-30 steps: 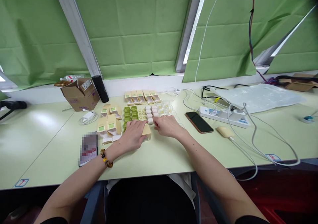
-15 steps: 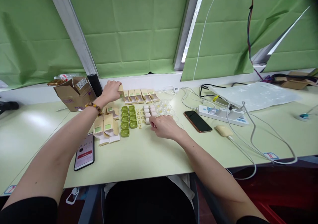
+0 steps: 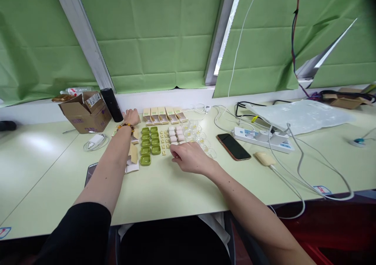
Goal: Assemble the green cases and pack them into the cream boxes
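My left hand [image 3: 131,117] reaches to the back left, beside the row of small open cardboard boxes [image 3: 161,116]. Its fingers are bent, and whatever is under them is hidden. More open boxes [image 3: 132,154] lie partly covered by my left forearm. My right hand [image 3: 189,157] rests with curled fingers at the near end of the pinkish-white blocks [image 3: 173,138]; I cannot make out anything in it. Between the hands, green square trays [image 3: 145,150] stand in two columns, with tiny yellowish pieces [image 3: 163,147] to their right. Clear round plastic pieces [image 3: 194,126] lie behind my right hand.
A brown carton [image 3: 89,116] and a black cylinder [image 3: 112,104] stand at the back left, near a white charger [image 3: 95,140]. To the right are a dark phone [image 3: 233,146], a power strip [image 3: 264,139] and loose cables. Another phone [image 3: 90,171] is partly hidden by my left arm.
My left hand, which held a small cardboard box at the row's left end, has moved left and lower. My right hand has shifted slightly toward me. The view has tilted a little.
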`<control>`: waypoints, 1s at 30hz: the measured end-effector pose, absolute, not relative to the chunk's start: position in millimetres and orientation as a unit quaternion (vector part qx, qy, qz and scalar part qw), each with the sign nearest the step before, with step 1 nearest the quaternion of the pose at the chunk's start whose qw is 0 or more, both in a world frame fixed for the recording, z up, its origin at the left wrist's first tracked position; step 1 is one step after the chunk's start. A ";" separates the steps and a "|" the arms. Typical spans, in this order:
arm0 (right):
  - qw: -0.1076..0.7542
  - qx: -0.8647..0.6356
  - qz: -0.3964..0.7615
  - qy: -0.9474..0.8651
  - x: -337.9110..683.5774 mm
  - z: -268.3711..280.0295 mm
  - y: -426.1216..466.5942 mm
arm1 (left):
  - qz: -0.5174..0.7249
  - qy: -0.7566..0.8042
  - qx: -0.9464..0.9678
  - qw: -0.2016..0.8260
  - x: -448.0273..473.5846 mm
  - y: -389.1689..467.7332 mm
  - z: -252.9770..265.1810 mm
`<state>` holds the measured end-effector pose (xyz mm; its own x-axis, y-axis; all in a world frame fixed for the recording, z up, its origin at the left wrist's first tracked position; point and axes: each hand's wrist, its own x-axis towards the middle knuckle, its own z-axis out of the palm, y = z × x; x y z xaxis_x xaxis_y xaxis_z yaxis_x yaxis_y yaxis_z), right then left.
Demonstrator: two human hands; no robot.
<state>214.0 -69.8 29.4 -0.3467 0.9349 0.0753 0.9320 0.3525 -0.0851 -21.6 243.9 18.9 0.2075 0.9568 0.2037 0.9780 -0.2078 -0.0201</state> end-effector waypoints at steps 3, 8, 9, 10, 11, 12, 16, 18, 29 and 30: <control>0.062 -0.561 0.011 -0.825 211.5 30.2 -72.7 | -0.059 -0.622 -0.776 0.082 -28.8 239.8 25.8; 0.071 -0.549 0.014 -0.832 205.6 33.0 -76.6 | -0.031 -0.577 -0.809 0.106 -36.6 228.8 43.8; 0.075 -0.546 0.015 -0.835 204.4 32.9 -76.8 | -0.019 -0.572 -0.814 0.103 -36.4 226.0 44.1; 0.078 -0.543 0.015 -0.836 203.4 32.6 -76.8 | -0.007 -0.569 -0.816 0.098 -35.5 223.3 42.9; 0.080 -0.541 0.015 -0.837 202.6 31.9 -76.6 | 0.003 -0.569 -0.817 0.094 -33.9 220.7 40.5; 0.081 -0.540 0.014 -0.838 202.0 31.1 -76.3 | 0.011 -0.569 -0.817 0.089 -31.7 218.5 37.3; 0.077 -0.539 0.014 -0.838 201.8 28.2 -75.5 | 0.026 -0.573 -0.816 0.075 -21.4 216.5 25.1; 0.078 -0.542 0.012 -0.837 202.1 27.8 -75.9 | 0.026 -0.577 -0.813 0.069 -17.9 219.7 22.7; 0.075 -0.549 0.014 -0.832 199.3 28.9 -78.0 | 0.018 -0.604 -0.796 0.036 -16.5 235.1 24.9; 0.074 -0.549 0.013 -0.832 199.6 28.7 -77.8 | 0.016 -0.606 -0.795 0.035 -15.7 233.9 25.3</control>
<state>199.6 -77.8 28.7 -0.3862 0.9159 0.1094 0.9120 0.3969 -0.1035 -15.7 233.9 25.3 0.2662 0.9638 0.0172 0.9616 -0.2643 -0.0737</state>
